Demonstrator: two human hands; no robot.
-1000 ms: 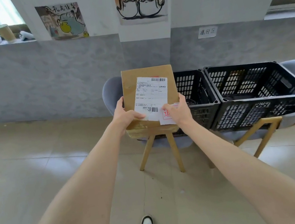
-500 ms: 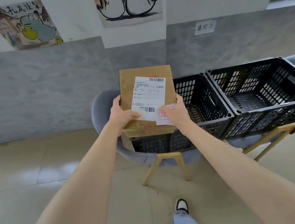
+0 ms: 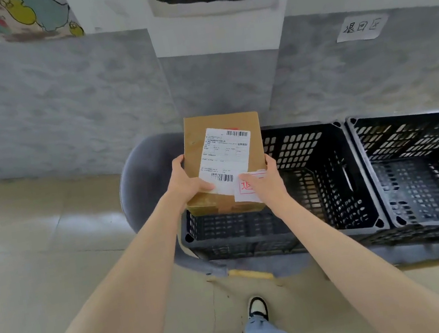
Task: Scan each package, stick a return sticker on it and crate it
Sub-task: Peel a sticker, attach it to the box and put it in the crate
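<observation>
Wall: grey, running across the upper half of the frame, carrying two drawings at the top and a small handwritten sign (image 3: 360, 27) at upper right.
Left crate (image 3: 329, 185): black, perforated, sitting just right of centre on a grey chair (image 3: 145, 184); the visible part is looking empty.
Right crate (image 3: 419, 185): a like crate, touching the first at the right edge of the frame.
Package (image 3: 217, 140): a brown cardboard box, being held at centre frame, over the near-left corner of the left crate. It is looking stiff, and judged light, since it is being carried level at arm's reach.
Hold: the two long side edges are giving the surest purchase.
Left hand (image 3: 186, 180): gripping the package's left edge, thumb lying on the shipping label (image 3: 225, 156).
Right hand (image 3: 266, 184): gripping the lower right edge, thumb lying over the return sticker (image 3: 246, 192).
Return sticker: white with red print, sitting at the package's near-right corner and running over its edge, so it is probably apt to lift.
Obstacles: only the crate's rim and the chair back are standing close by.
</observation>
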